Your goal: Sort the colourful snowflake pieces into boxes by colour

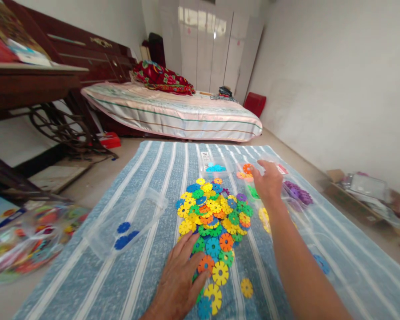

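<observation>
My left hand [183,275] lies with its fingers spread along the near left edge of a heap of notched plastic discs [213,213]. The heap mixes yellow, green, orange, blue and purple pieces. An orange disc [206,265] lies under or beside its fingertips. Farther off, my right hand [268,180] reaches over the clear trays at the right, thumb and fingers apart. An orange disc [247,169] stands just beyond its thumb, above more orange discs; whether they touch is unclear. Green discs [253,192] and yellow discs [264,219] sit in trays beside my right forearm.
A clear tray [146,200] with dark blue discs is at the left. Light blue discs [215,168] fill a back tray, and purple discs [298,192] one at the right. A striped cloth [120,266] covers the surface. A bed [186,115] stands beyond; a cardboard box [363,200] is right.
</observation>
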`<state>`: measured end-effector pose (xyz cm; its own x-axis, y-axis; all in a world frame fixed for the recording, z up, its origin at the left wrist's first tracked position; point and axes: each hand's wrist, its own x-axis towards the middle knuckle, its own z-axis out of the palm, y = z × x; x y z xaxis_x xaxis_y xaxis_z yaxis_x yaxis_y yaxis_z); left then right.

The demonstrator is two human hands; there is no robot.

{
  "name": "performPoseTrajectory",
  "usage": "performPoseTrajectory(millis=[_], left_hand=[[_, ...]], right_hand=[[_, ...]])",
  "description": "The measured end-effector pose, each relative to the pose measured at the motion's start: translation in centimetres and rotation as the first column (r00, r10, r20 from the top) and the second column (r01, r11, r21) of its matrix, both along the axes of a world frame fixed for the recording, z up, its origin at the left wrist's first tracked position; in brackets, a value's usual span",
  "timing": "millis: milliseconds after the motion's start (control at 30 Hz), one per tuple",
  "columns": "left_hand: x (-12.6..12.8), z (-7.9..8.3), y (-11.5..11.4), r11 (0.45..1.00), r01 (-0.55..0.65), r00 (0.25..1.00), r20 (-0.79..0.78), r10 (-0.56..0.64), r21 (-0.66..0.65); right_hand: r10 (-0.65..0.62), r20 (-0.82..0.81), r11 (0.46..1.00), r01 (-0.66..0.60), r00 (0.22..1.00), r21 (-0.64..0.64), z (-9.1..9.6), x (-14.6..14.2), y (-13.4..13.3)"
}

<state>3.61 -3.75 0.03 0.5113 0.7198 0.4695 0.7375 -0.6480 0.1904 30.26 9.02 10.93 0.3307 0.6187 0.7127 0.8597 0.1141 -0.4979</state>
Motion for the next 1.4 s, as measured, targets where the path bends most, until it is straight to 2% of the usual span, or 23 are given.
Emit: performPoseTrajectory(millis=[67, 167, 300, 400, 467, 533, 667, 833, 1000, 1067, 1267, 1400], left_hand=[[0.0, 0.0, -0.1, 1.0, -0.008, 1.0, 0.002, 0.008, 0.005], [0.0, -0.1, -0.2, 1.0, -0.012, 1.0, 0.002, 0.012, 0.002], [0.0, 0.0, -0.3, 1.0, -0.008, 1.0, 0.003, 0.008, -0.015], [0.0, 0.0, -0.2, 0.999, -0.001, 1.0, 0.007, 0.001, -0.048], [0.0, 0.0, -0.2, 0.997, 0.003, 1.0, 0.016, -0.002, -0.073], [0.0, 0.1, -0.2, 0.995, 0.007, 1.0, 0.027, -0.005, -0.097], [0.3, 0.4, -0.4, 0.989, 0.0, 0.999, 0.052, 0.008, -0.145], [0.6, 1.0, -0.6, 0.982, -0.01, 0.997, 0.073, 0.024, -0.189], [0.7, 1.0, -0.6, 0.981, -0.021, 0.995, 0.093, 0.04, -0.193], [0.7, 0.9, -0.6, 0.982, -0.026, 0.993, 0.107, 0.047, -0.186], [0.5, 0.9, -0.4, 0.992, -0.015, 0.991, 0.129, 0.031, -0.126], [0.2, 0.4, -0.1, 0.994, -0.012, 0.993, 0.114, 0.024, -0.104]], right_hand=[[0.03, -0.038, 1.0, -0.029, 0.999, 0.011, -0.7, -0.3, 0.0], [0.214, -0.018, 0.972, -0.215, 0.977, -0.095, -3.5, -2.0, -2.7], [0.457, -0.007, 0.859, -0.443, 0.89, -0.255, -6.9, -4.9, -8.1], [0.598, -0.022, 0.738, -0.561, 0.801, -0.374, -7.7, -6.0, -10.9], [0.64, -0.024, 0.689, -0.587, 0.768, -0.425, -7.8, -6.2, -12.0], [0.639, -0.014, 0.691, -0.582, 0.769, -0.428, -7.8, -6.0, -12.6], [0.594, -0.011, 0.728, -0.543, 0.804, -0.419, -8.2, -5.0, -13.1], [0.588, -0.002, 0.723, -0.526, 0.809, -0.448, -8.8, -4.3, -13.5], [0.487, 0.117, 0.813, -0.4, 0.866, -0.423, -9.7, -4.6, -13.5], [0.457, 0.143, 0.827, -0.361, 0.878, -0.432, -10.1, -4.8, -13.4], [0.445, 0.061, 0.822, -0.38, 0.893, -0.424, -9.8, -5.3, -13.0], [0.482, -0.087, 0.764, -0.467, 0.872, -0.444, -8.5, -5.7, -13.0]])
